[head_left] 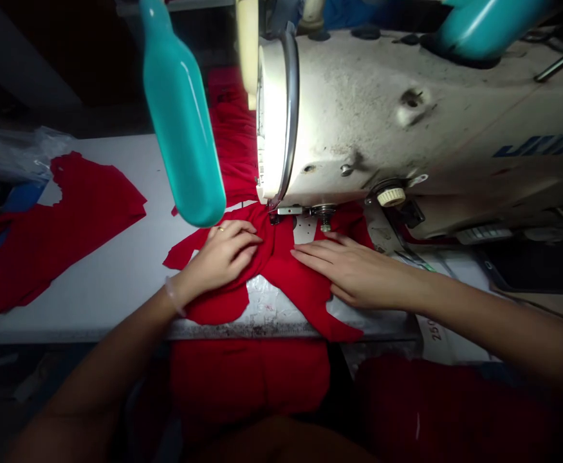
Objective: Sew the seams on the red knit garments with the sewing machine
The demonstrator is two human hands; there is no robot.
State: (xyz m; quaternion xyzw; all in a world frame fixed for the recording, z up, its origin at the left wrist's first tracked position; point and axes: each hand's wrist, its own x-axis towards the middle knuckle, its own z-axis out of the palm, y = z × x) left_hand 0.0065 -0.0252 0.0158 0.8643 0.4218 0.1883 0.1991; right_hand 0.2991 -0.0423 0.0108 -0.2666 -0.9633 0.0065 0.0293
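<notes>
I note a dim workroom. Only a white desk [117, 276] and the head of a cream sewing machine [406, 122] are lit.

A red cloth [278, 263] lies on the desk directly in front of the machine. Its far edge sits at the presser foot [275, 216], and its near part reaches the desk's front edge.

The left hand [223, 257] rests on the left part of the cloth, with the fingers bent and the tips pressing into a fold. I cannot tell whether its grip pinches the fabric or only bears down on it. A ring [220, 228] shows on one finger and a thin band [170, 296] on the wrist.

The right hand [353, 270] lies flat on the right part of the cloth. Its grip is spread, fingers straight and pointing left, holding nothing.

More red fabric [247, 379] hangs below the desk edge toward my viewpoint, and a strip of red runs back behind the machine head.

A teal bottle-shaped part [179, 122] hangs tilted above the desk, just left of the machine. A ribbed dial [390, 196] sits on the machine's underside, above the right hand.

Well apart on the left of the desk lies a second red piece [64, 225]. Beyond it is crumpled clear plastic [11, 154].
</notes>
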